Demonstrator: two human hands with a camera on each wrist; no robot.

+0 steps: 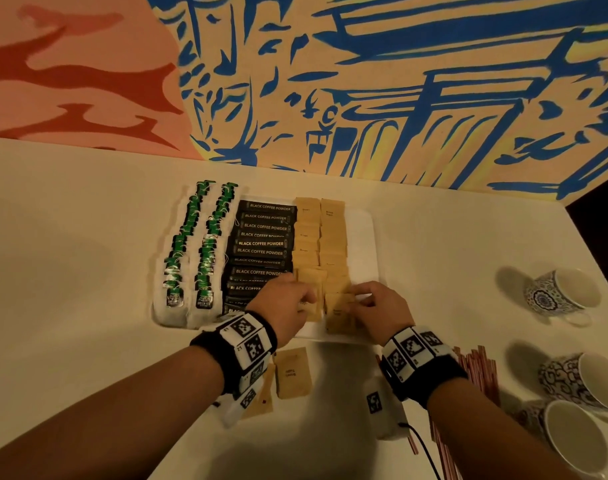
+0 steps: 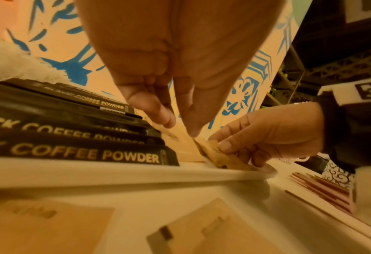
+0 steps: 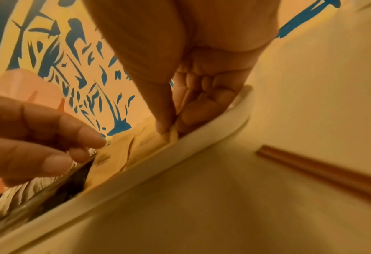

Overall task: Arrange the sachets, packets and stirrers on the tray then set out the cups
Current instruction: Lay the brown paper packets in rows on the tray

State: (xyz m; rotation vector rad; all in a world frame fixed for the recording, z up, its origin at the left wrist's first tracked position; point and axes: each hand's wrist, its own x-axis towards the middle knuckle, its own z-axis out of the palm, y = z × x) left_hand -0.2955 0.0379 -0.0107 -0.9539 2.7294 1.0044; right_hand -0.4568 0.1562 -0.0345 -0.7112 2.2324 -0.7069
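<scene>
A: Hand poses?

B: Both forearms are extended over the near edge of the white rectangular plastic tray (image 1: 364,237). Left hand (image 1: 285,306) is held palm-down, thumb and forefinger closed together on the edge of a tan paper sugar sachet (image 1: 311,306) in the left sugar column. Right hand (image 1: 378,308) is pinched on a second tan paper sachet (image 3: 172,135) at the near end of the right column; in the right wrist view the thumb and forefinger are seen clamped on its corner, just inside the tray rim. Hands are close together, not touching.

A: Readable text?

B: "BLACK COFFEE POWDER" is printed in pale letters on the black coffee stick packets (image 1: 261,244). "Brown Sugar" can just be made out on the tan sachets. The label on the green-tagged tea bags (image 1: 205,244) is too blurred to be read with confidence.

A: Layout?

B: Left to right on the tray: two overlapping columns of tea bags, one column of black packets, two columns of tan sachets. Two loose tan sachets (image 1: 292,372) are lying on the cream tabletop (image 1: 70,271) near the left wrist, off the tray. Thin reddish-brown stirrers (image 1: 475,368) are piled by the right wrist. Three patterned blue-and-white ceramic cups (image 1: 562,296) are lying tipped on their sides at the right, well apart from the tray.
</scene>
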